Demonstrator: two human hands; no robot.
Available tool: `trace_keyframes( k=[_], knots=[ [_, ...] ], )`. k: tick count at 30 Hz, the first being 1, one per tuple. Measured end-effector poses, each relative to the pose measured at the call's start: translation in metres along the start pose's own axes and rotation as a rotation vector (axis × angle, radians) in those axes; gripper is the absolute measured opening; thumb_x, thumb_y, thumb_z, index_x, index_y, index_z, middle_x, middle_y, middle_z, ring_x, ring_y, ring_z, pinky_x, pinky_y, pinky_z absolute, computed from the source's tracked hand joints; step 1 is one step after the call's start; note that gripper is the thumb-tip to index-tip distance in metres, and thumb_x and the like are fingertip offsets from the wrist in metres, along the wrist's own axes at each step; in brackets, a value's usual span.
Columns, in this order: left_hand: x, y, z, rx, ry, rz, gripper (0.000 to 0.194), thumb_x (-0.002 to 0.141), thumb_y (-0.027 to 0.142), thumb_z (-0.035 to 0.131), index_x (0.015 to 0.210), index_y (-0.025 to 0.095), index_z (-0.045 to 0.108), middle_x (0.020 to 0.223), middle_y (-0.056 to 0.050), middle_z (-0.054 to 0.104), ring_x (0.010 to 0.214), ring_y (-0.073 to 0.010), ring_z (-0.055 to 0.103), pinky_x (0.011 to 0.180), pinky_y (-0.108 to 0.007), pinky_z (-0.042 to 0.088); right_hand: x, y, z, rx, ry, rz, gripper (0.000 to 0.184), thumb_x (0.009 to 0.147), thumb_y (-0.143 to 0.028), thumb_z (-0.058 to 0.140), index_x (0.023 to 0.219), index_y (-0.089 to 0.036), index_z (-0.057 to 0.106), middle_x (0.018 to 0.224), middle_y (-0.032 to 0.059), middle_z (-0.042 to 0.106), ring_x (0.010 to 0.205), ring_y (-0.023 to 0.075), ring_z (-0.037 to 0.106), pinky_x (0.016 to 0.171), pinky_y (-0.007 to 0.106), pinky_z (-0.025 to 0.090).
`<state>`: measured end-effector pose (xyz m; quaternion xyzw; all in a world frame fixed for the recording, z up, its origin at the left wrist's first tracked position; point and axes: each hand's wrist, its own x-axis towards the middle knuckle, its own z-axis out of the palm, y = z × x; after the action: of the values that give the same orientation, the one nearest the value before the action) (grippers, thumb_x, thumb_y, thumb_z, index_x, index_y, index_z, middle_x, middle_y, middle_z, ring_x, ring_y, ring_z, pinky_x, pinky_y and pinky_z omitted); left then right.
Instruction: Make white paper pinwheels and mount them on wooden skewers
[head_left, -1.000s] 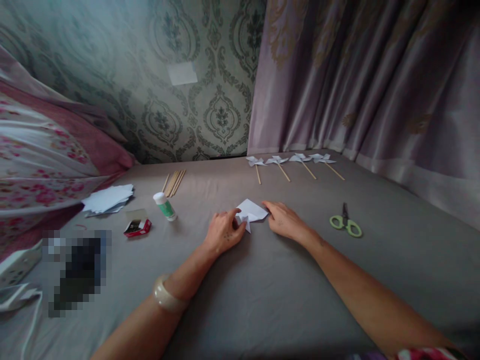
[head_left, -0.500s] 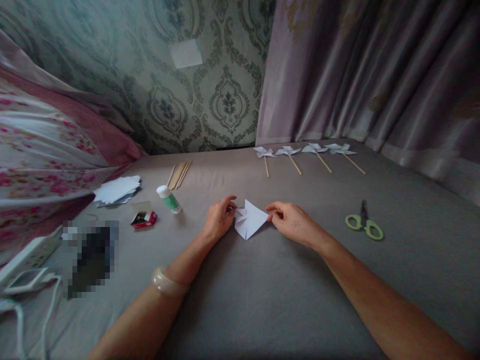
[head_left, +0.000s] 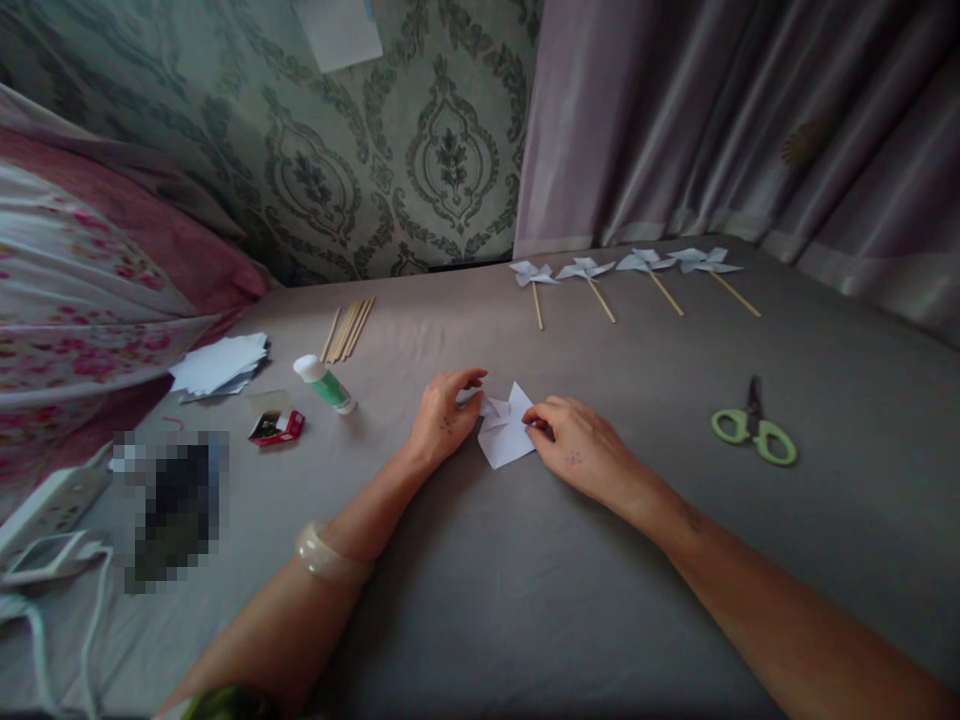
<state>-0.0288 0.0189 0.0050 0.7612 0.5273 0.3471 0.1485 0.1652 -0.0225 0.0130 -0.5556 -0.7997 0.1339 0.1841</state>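
Observation:
A white square of paper [head_left: 504, 445] with slits cut in it lies on the grey cloth, its left side folded inward like a pinwheel. At its left edge my left hand [head_left: 444, 420] has thumb and curled fingers on the folded part. My right hand [head_left: 583, 448] pinches the paper from the right, and its fingertips partly cover that corner. Behind stand out several finished white paper pinwheels [head_left: 643, 261] on wooden sticks, laid in a row.
Green-handled scissors [head_left: 754, 425] lie to the right. On the left are a glue stick [head_left: 324, 384], several wooden sticks [head_left: 349, 330], a small red box [head_left: 276, 428] with dark contents, stacked paper [head_left: 220, 366] and a white power strip [head_left: 56, 505]. A curtain [head_left: 637, 120] hangs behind.
My right hand has moved inward, bringing the right corner of the paper toward its middle. My left hand stays at the folded left side. The view has tilted down slightly.

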Motion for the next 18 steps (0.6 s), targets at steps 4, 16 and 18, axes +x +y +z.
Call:
trace_keyframes(
  k=[4, 16, 18],
  knots=[
    [-0.011, 0.010, -0.007, 0.034, 0.015, 0.057, 0.016, 0.080, 0.015, 0.056, 0.090, 0.019, 0.068, 0.083, -0.004, 0.068, 0.080, -0.0163, 0.061, 0.080, -0.031, 0.048, 0.000, -0.001, 0.006, -0.003, 0.008, -0.031, 0.019, 0.089, -0.018, 0.050, 0.097, -0.017, 0.068, 0.094, 0.0077, 0.066, 0.096, 0.0217, 0.059, 0.085, 0.032, 0.043],
    [-0.019, 0.015, -0.002, 0.199, -0.215, 0.131, 0.010, 0.080, 0.022, 0.064, 0.087, 0.020, 0.070, 0.091, -0.004, 0.069, 0.089, -0.0207, 0.059, 0.082, -0.036, 0.042, 0.000, -0.003, 0.014, 0.013, 0.042, -0.052, 0.031, 0.088, -0.012, 0.045, 0.113, -0.017, 0.062, 0.101, 0.0089, 0.065, 0.100, 0.0222, 0.057, 0.086, 0.033, 0.044],
    [-0.018, 0.015, -0.002, 0.217, -0.229, 0.134, 0.009, 0.080, 0.022, 0.064, 0.087, 0.020, 0.070, 0.091, -0.004, 0.069, 0.088, -0.0206, 0.059, 0.081, -0.036, 0.041, 0.000, -0.004, 0.014, 0.003, 0.026, -0.044, 0.032, 0.087, -0.012, 0.045, 0.113, -0.018, 0.063, 0.100, 0.0086, 0.064, 0.099, 0.0220, 0.058, 0.084, 0.032, 0.044]
  ],
)
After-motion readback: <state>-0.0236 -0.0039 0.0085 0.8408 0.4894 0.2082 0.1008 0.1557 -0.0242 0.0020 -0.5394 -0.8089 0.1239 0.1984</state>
